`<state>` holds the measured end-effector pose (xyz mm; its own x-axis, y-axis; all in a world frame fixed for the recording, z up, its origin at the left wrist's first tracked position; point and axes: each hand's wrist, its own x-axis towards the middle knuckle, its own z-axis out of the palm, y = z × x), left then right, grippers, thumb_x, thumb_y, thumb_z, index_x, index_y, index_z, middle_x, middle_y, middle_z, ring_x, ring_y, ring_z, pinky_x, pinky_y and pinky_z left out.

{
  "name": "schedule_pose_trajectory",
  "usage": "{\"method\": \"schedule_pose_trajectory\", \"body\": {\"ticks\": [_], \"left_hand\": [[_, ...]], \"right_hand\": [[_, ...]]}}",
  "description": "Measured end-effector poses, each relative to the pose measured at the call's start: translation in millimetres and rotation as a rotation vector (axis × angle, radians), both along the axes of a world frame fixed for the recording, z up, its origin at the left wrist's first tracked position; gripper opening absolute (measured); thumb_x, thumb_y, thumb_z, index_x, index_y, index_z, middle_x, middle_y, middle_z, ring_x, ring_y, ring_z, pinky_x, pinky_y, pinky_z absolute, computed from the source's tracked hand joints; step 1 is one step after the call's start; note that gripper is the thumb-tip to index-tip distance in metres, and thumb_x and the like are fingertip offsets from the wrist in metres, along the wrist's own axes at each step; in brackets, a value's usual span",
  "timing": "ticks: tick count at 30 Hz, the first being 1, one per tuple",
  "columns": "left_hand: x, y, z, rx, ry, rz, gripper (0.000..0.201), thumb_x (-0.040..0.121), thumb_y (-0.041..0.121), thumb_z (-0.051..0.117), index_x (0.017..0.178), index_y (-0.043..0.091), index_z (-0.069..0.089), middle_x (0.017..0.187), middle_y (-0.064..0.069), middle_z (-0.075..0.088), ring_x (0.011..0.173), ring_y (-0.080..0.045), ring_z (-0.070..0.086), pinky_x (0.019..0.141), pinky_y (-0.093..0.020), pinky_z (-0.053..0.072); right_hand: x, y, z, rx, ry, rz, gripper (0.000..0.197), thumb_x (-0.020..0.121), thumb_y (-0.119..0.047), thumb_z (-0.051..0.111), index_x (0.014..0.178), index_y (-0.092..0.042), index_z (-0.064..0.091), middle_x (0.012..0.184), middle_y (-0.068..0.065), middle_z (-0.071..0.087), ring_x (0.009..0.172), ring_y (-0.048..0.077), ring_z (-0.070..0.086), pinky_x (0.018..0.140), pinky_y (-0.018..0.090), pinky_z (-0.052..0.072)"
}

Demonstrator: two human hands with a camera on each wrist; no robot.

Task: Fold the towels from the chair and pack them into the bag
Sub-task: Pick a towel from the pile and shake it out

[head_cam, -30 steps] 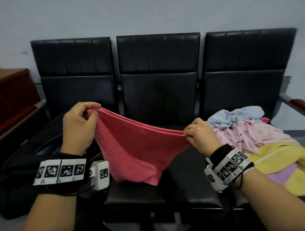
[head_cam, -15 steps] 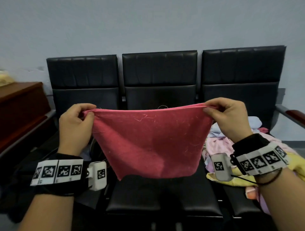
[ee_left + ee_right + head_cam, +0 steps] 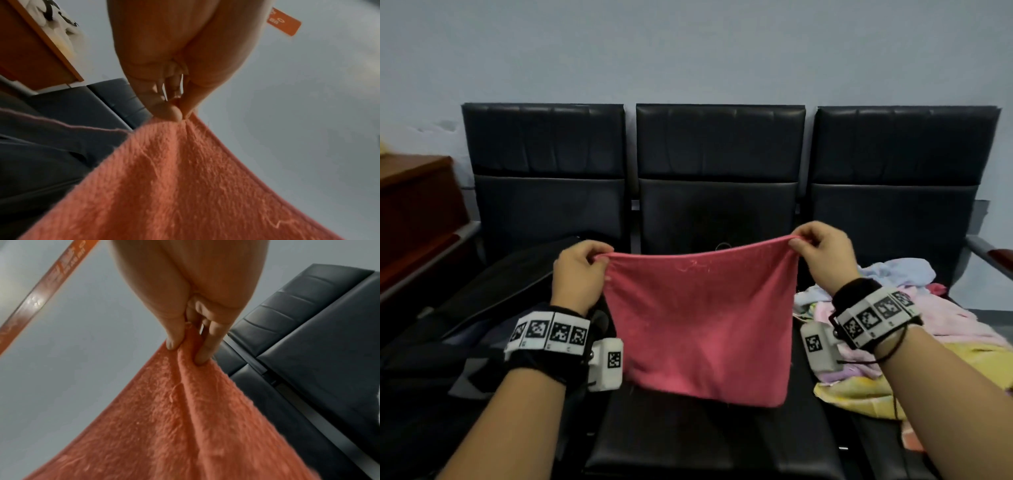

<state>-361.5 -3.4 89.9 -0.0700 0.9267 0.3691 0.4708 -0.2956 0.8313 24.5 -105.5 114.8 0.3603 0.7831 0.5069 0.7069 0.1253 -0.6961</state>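
Now holding square coral-pink terry towel (image 3: 702, 325) spread mid-frame, both hands (image 3: 577, 270) (image 3: 822, 257) pinching top corners; next, probably bringing corners together to fold.

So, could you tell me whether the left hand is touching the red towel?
Touching: the left wrist view shows the left hand pinching the red towel corner.

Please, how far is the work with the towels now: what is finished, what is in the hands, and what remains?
Nothing looks packed yet; no folded towel shows in the dark bag on the left seat. In hand: the left hand and right hand each pinch a top corner of the red towel, hanging spread, unfolded, over the middle seat. Left: folding it, then the crumpled pile of towels on the right seat.
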Motion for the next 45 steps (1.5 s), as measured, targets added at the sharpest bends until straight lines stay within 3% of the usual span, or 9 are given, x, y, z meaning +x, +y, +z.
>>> {"method": "schedule_pose_trajectory", "body": {"ticks": [3, 6, 9, 13, 19, 26, 31, 36, 45], "left_hand": [[1.2, 4.6, 20.2, 0.177, -0.059, -0.047, 0.033, 0.087, -0.004, 0.060, 0.087, 0.027, 0.071, 0.092, -0.005, 0.074, 0.072, 0.001, 0.069, 0.071, -0.021, 0.059], [-4.8, -2.8, 28.6, 0.335, 0.013, -0.040, 0.024, 0.086, 0.004, 0.061, 0.096, 0.023, 0.072, 0.096, 0.004, 0.071, 0.091, -0.010, 0.068, 0.087, -0.031, 0.056], [-8.5, -18.7, 15.6, 0.372, 0.069, -0.079, 0.026, 0.085, 0.003, 0.062, 0.097, 0.024, 0.071, 0.096, 0.008, 0.069, 0.093, -0.006, 0.065, 0.089, -0.022, 0.051], [-14.2, -40.3, -35.0, 0.158, 0.166, -0.168, 0.030, 0.085, -0.005, 0.065, 0.092, 0.023, 0.072, 0.091, 0.007, 0.071, 0.090, -0.011, 0.066, 0.088, -0.027, 0.050], [-25.6, -70.1, -107.3, -0.377, 0.361, -0.401, 0.033, 0.077, -0.014, 0.067, 0.077, 0.018, 0.073, 0.078, -0.009, 0.073, 0.075, -0.025, 0.066, 0.079, -0.036, 0.053], [-36.8, -84.3, -134.7, -0.614, 0.394, -0.528, 0.028, 0.078, -0.018, 0.066, 0.081, 0.009, 0.073, 0.068, -0.001, 0.067, 0.067, -0.014, 0.059, 0.064, -0.023, 0.047], [-29.9, -74.3, -143.9, -0.614, 0.361, -0.487, 0.018, 0.083, -0.012, 0.067, 0.088, 0.004, 0.074, 0.072, -0.008, 0.066, 0.067, -0.016, 0.057, 0.065, -0.025, 0.047], [-16.5, -56.2, -163.9, -0.519, 0.325, -0.327, 0.016, 0.083, -0.006, 0.069, 0.086, 0.009, 0.074, 0.075, -0.010, 0.068, 0.067, -0.018, 0.056, 0.067, -0.028, 0.045], [12.6, 15.1, -200.3, -0.401, 0.233, -0.127, 0.023, 0.087, 0.004, 0.065, 0.085, 0.027, 0.071, 0.077, 0.007, 0.071, 0.067, 0.002, 0.063, 0.062, -0.010, 0.044]], "right_hand": [[2.4, -1.2, 20.6, 0.157, 0.068, 0.009, 0.024, 0.086, -0.010, 0.070, 0.080, -0.032, 0.066, 0.078, -0.013, 0.069, 0.072, -0.004, 0.062, 0.071, 0.010, 0.047], [1.7, -18.2, 27.6, 0.239, 0.076, 0.039, 0.017, 0.088, -0.012, 0.069, 0.088, -0.030, 0.070, 0.085, -0.016, 0.072, 0.081, 0.000, 0.067, 0.074, 0.011, 0.049], [0.2, -40.4, 8.3, 0.216, 0.104, 0.046, 0.016, 0.088, -0.008, 0.069, 0.094, -0.023, 0.072, 0.089, -0.012, 0.073, 0.085, 0.003, 0.068, 0.078, 0.014, 0.051], [-3.3, -74.1, -58.0, -0.029, 0.098, 0.071, 0.014, 0.086, -0.006, 0.070, 0.092, -0.018, 0.073, 0.086, -0.011, 0.072, 0.081, -0.001, 0.065, 0.072, 0.006, 0.044], [2.9, -114.6, -144.4, -0.566, 0.042, 0.221, 0.015, 0.083, -0.003, 0.074, 0.078, -0.016, 0.068, 0.076, 0.003, 0.068, 0.072, 0.016, 0.059, 0.071, 0.028, 0.046], [7.0, -123.3, -162.8, -0.682, 0.140, 0.316, 0.013, 0.086, 0.001, 0.071, 0.079, -0.010, 0.067, 0.070, 0.001, 0.066, 0.058, 0.002, 0.056, 0.060, 0.012, 0.044], [12.2, -108.2, -174.8, -0.633, 0.244, 0.266, 0.013, 0.087, 0.002, 0.068, 0.081, -0.009, 0.067, 0.067, -0.001, 0.065, 0.056, 0.001, 0.055, 0.058, 0.013, 0.045], [12.2, -82.0, -193.9, -0.549, 0.272, 0.124, 0.007, 0.088, -0.001, 0.068, 0.084, -0.007, 0.069, 0.067, 0.006, 0.066, 0.061, 0.019, 0.059, 0.060, 0.035, 0.053], [26.2, 1.9, -220.5, -0.475, 0.197, -0.048, 0.013, 0.088, -0.009, 0.066, 0.080, -0.018, 0.068, 0.068, 0.000, 0.064, 0.058, 0.019, 0.062, 0.057, 0.040, 0.058]]}}
